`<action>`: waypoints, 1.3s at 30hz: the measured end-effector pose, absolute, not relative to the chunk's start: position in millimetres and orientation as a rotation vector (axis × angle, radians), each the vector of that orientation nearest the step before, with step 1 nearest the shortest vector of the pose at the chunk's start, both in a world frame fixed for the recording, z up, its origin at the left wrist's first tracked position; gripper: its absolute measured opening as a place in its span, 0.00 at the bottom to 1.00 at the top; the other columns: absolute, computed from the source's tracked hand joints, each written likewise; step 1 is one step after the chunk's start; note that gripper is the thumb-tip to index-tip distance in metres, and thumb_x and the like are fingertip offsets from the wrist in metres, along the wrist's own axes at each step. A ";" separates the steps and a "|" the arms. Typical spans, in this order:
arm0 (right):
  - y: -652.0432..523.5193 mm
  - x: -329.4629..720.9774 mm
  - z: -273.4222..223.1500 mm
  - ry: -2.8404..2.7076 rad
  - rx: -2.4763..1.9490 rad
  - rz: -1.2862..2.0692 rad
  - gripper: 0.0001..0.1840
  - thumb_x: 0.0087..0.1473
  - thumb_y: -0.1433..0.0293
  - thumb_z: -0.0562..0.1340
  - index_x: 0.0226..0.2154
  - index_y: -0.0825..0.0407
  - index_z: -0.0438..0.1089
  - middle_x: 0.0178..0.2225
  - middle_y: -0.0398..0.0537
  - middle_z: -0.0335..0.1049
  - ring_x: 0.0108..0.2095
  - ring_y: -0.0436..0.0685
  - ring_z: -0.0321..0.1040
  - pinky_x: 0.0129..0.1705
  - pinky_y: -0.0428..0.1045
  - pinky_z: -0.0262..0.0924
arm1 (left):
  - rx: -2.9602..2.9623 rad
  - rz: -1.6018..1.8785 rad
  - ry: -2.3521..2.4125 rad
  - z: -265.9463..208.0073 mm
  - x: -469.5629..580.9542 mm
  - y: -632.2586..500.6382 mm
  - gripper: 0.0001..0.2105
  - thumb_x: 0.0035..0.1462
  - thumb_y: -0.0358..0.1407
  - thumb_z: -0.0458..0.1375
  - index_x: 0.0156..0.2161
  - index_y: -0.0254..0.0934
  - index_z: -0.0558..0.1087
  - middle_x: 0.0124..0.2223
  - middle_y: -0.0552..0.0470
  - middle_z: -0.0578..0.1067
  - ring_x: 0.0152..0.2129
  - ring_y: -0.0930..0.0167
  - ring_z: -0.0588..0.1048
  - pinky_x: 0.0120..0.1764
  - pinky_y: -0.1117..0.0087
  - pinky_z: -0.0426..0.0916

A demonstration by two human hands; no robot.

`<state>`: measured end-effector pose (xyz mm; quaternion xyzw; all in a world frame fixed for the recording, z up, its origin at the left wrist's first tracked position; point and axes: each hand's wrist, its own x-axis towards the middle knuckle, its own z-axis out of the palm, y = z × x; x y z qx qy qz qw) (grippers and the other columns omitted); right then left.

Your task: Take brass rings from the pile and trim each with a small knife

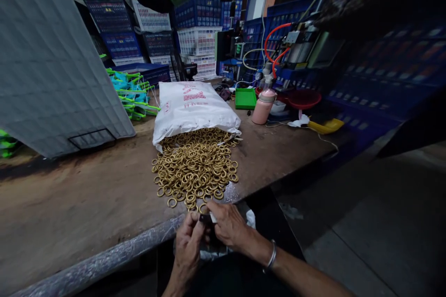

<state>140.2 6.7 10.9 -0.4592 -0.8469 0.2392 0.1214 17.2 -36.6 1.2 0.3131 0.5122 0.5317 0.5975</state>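
At the table's front edge, my two hands are close together beside a heap of brass-coloured rings (pixel 198 167). The fingers of my left hand (pixel 188 241) are pinched together; what they hold, if anything, is hidden. My right hand (pixel 232 227) is closed around a small flat blade-like tool (pixel 205 218), dark at the tip and white nearer the fingers. Its dark end reaches to my left fingertips. The rings spill from the mouth of a white woven sack (pixel 195 106) with red print, which lies on its side behind them.
A grey padded panel (pixel 62 65) leans at the left, by green and blue frames (pixel 135 93). On the brown table (pixel 87 195) stand a green tray (pixel 245 98), a pink bottle (pixel 263 109) and a red dish (pixel 304 98). Stacked crates (pixel 198 39) fill the back.
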 end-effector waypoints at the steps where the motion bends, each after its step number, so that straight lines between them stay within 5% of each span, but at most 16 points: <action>1: 8.3 141.5 9.9 -2.470 -1.374 0.688 0.16 0.41 0.77 0.50 0.37 0.51 0.60 0.30 0.45 0.69 0.31 0.53 0.64 0.30 0.45 0.47 | 0.736 1.228 1.196 3.1 17.5 -37.8 0.14 0.43 0.45 0.59 0.24 0.36 0.64 0.18 0.59 0.66 0.13 0.78 0.62 0.17 0.78 0.58; 7: 23.6 157.4 0.3 -2.364 -1.636 0.549 0.15 0.40 0.80 0.50 0.33 0.53 0.60 0.26 0.46 0.67 0.26 0.52 0.62 0.28 0.46 0.44 | 0.591 1.047 1.037 16.0 20.3 -54.6 0.14 0.44 0.44 0.59 0.23 0.37 0.63 0.17 0.57 0.67 0.10 0.79 0.61 0.13 0.78 0.56; 12: 22.3 156.1 -9.8 -2.323 -1.399 0.615 0.13 0.43 0.80 0.50 0.34 0.51 0.59 0.27 0.43 0.66 0.28 0.51 0.62 0.29 0.45 0.46 | 0.439 1.062 0.988 7.4 16.2 -56.0 0.15 0.47 0.46 0.56 0.24 0.33 0.68 0.16 0.54 0.67 0.09 0.80 0.59 0.12 0.79 0.52; 23: 8.0 138.7 -23.8 -2.495 -1.394 0.501 0.23 0.50 0.73 0.53 0.50 0.47 0.54 0.43 0.49 0.64 0.38 0.56 0.61 0.38 0.49 0.49 | 0.179 1.094 1.012 1.6 8.0 -55.6 0.14 0.39 0.38 0.63 0.34 0.38 0.69 0.23 0.55 0.71 0.14 0.78 0.65 0.15 0.79 0.55; 29: 11.2 133.0 -12.6 -2.512 -1.454 0.497 0.21 0.46 0.79 0.50 0.44 0.50 0.59 0.39 0.49 0.66 0.35 0.56 0.61 0.36 0.49 0.48 | 0.006 1.087 0.927 -11.6 0.7 -48.3 0.12 0.35 0.37 0.66 0.21 0.32 0.70 0.23 0.53 0.72 0.16 0.78 0.68 0.16 0.81 0.57; 34: 14.8 135.8 -18.6 -2.472 -1.428 0.543 0.18 0.45 0.78 0.50 0.41 0.51 0.59 0.36 0.48 0.67 0.34 0.55 0.61 0.34 0.48 0.48 | 0.081 1.057 1.002 -7.7 -0.1 -42.0 0.12 0.37 0.40 0.65 0.22 0.32 0.70 0.20 0.54 0.70 0.13 0.79 0.65 0.17 0.78 0.60; 39: 15.6 137.5 -16.7 -2.474 -1.420 0.571 0.27 0.46 0.77 0.50 0.51 0.52 0.52 0.43 0.51 0.64 0.39 0.57 0.61 0.38 0.49 0.49 | 0.106 1.149 1.020 -4.2 4.8 -43.9 0.13 0.40 0.41 0.63 0.21 0.33 0.67 0.19 0.56 0.68 0.14 0.79 0.64 0.16 0.80 0.55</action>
